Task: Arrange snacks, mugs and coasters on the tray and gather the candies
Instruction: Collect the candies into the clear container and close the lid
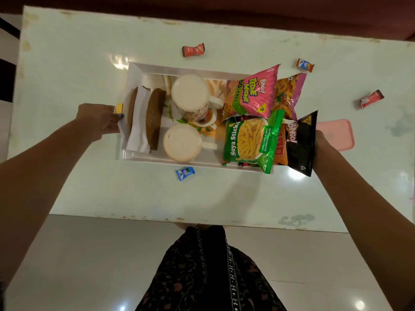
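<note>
Both hands on the white rectangular tray [134, 70]: left hand [98, 118] grips its short edge w/ a yellow candy, right hand [323, 145] holds the black Bingo snack packet [301, 144]. Loose candies next, e.g. blue-wrapped candy [185, 173] on tabletop [89, 52].

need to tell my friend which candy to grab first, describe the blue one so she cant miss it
Start at the white tray in the middle of the pale table. Just outside the tray's near edge, below the lower of the two mugs, lies one small candy on the bare tabletop. It is the only all-blue wrapper; the other loose candies are red or orange and lie beyond the tray or to its right.
</note>
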A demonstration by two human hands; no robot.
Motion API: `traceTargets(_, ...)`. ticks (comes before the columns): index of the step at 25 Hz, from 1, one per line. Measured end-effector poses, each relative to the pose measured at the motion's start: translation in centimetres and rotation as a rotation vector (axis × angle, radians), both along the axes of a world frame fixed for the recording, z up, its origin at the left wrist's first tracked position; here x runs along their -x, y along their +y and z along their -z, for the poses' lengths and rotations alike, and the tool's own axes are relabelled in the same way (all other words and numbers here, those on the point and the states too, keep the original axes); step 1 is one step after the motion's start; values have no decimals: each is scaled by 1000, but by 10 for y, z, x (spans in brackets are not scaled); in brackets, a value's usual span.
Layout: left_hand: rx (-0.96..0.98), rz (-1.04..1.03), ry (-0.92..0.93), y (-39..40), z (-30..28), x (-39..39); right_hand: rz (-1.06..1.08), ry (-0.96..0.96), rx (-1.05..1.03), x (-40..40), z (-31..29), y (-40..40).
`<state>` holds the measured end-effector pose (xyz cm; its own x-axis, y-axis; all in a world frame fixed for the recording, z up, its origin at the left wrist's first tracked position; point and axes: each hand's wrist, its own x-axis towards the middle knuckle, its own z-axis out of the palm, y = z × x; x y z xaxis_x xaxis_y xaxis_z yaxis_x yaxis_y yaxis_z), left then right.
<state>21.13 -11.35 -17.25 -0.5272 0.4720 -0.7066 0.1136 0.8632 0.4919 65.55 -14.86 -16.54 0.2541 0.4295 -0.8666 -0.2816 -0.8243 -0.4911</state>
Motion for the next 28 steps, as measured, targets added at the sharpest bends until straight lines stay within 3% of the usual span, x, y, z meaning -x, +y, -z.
traceTargets(5,-16,4,-4,-3,-5,-8,24,-36,-5,1,-3,-1)
traceTargets(11,-120,109,-29,-32,-21,-8,-47,93,-23,-3,-19,-9)
traceTargets(14,-173,172,27,-65,-24,-7,-104,-180,-107,-17,-25,-19)
traceTargets(17,-261,62,23,-101,-32,-17,-63,-517,-230,-34,-34,-38)
traceTargets(20,-318,-29,-64,-141,-44,-66,-164,-886,-185,-41,-29,-51)
traceTargets(25,-186,121,-273,-194,-29,-179,-274,-1050,-41,-26,-8,-30)
traceTargets(28,-113,277,-359,-203,-26,-229,-345,-1034,32,-24,2,-22)
